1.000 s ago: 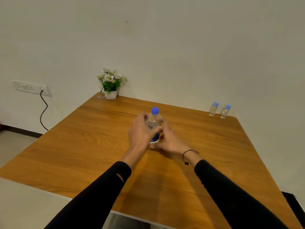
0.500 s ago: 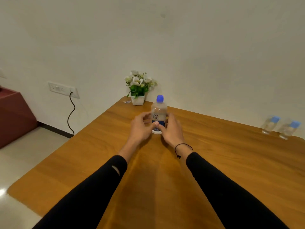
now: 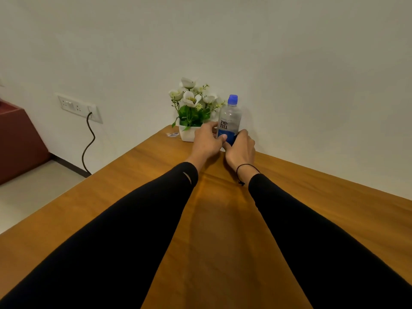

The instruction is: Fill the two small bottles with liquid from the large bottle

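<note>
Both hands clamp the large bottle (image 3: 229,118) low: left hand (image 3: 206,141), right hand (image 3: 240,148). It stands capped on the desk (image 3: 223,219) at 12 o'clock, beside the flower pot (image 3: 188,133). Risk: low grip tips it into the pot.

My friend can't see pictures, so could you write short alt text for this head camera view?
Two hands, the left hand and the right hand, hold the lower part of an upright clear bottle with a blue cap, standing on a wooden table. A small white pot of flowers stands just behind to the left, near a pale wall.
</note>
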Demonstrator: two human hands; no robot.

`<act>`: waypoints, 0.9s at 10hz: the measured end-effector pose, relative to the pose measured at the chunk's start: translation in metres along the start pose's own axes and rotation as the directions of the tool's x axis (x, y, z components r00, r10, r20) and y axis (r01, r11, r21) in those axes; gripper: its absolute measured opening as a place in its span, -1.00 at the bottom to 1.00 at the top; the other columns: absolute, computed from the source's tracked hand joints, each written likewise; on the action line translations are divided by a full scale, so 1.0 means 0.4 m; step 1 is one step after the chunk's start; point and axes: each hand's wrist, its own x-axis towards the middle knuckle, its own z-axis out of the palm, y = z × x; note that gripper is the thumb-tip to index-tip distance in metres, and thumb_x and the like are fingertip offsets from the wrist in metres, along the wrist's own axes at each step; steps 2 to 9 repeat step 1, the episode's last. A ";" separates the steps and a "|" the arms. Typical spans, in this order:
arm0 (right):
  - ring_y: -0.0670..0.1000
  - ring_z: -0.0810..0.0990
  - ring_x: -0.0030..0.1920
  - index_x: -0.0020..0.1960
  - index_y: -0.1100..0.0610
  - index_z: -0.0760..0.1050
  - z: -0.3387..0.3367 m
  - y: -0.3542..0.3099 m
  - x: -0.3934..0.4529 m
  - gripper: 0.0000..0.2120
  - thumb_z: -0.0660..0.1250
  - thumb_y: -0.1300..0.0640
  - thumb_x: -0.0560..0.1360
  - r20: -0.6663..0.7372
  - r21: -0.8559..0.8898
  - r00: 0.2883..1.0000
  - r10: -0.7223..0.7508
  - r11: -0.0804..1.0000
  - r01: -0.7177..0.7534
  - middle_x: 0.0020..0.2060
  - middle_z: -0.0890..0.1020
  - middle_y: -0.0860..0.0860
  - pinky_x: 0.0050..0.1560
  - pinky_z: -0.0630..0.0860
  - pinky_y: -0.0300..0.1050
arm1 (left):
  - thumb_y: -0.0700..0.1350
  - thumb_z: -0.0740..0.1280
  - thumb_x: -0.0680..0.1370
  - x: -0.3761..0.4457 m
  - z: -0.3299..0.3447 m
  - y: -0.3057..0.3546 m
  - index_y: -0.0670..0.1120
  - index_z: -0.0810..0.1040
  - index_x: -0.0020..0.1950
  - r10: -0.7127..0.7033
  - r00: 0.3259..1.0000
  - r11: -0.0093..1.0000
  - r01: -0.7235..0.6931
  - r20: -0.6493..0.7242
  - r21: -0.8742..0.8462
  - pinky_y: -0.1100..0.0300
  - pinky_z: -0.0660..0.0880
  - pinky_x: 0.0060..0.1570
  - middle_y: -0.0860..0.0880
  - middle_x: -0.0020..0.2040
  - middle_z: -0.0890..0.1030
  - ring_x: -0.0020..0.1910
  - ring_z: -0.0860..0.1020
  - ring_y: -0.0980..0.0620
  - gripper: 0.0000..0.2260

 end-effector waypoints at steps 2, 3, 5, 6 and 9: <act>0.21 0.59 0.19 0.28 0.22 0.40 -0.006 0.000 -0.014 -0.60 0.45 0.04 0.60 0.019 -0.013 1.000 0.021 1.000 -0.021 0.21 0.56 0.19 0.04 0.59 0.03 | -0.14 0.52 0.58 -0.025 0.016 -0.009 -0.18 0.38 0.59 -0.057 0.998 0.998 0.058 -0.027 0.012 -0.06 0.54 0.40 -0.17 0.39 0.61 0.38 0.58 -0.12 -0.39; 0.21 0.59 0.19 0.28 0.22 0.40 -0.006 0.000 -0.014 -0.60 0.45 0.04 0.60 0.019 -0.013 1.000 0.021 1.000 -0.021 0.21 0.56 0.19 0.04 0.59 0.03 | -0.14 0.52 0.58 -0.025 0.016 -0.009 -0.18 0.38 0.59 -0.057 0.998 0.998 0.058 -0.027 0.012 -0.06 0.54 0.40 -0.17 0.39 0.61 0.38 0.58 -0.12 -0.39; 0.21 0.59 0.19 0.28 0.22 0.40 -0.006 0.000 -0.014 -0.60 0.45 0.04 0.60 0.019 -0.013 1.000 0.021 1.000 -0.021 0.21 0.56 0.19 0.04 0.59 0.03 | -0.14 0.52 0.58 -0.025 0.016 -0.009 -0.18 0.38 0.59 -0.057 0.998 0.998 0.058 -0.027 0.012 -0.06 0.54 0.40 -0.17 0.39 0.61 0.38 0.58 -0.12 -0.39; 0.21 0.59 0.19 0.28 0.22 0.40 -0.006 0.000 -0.014 -0.60 0.45 0.04 0.60 0.019 -0.013 1.000 0.021 1.000 -0.021 0.21 0.56 0.19 0.04 0.59 0.03 | -0.14 0.52 0.58 -0.025 0.016 -0.009 -0.18 0.38 0.59 -0.057 0.998 0.998 0.058 -0.027 0.012 -0.06 0.54 0.40 -0.17 0.39 0.61 0.38 0.58 -0.12 -0.39; 0.21 0.59 0.19 0.28 0.22 0.40 -0.006 0.000 -0.014 -0.60 0.45 0.04 0.60 0.019 -0.013 1.000 0.021 1.000 -0.021 0.21 0.56 0.19 0.04 0.59 0.03 | -0.14 0.52 0.58 -0.025 0.016 -0.009 -0.18 0.38 0.59 -0.057 0.998 0.998 0.058 -0.027 0.012 -0.06 0.54 0.40 -0.17 0.39 0.61 0.38 0.58 -0.12 -0.39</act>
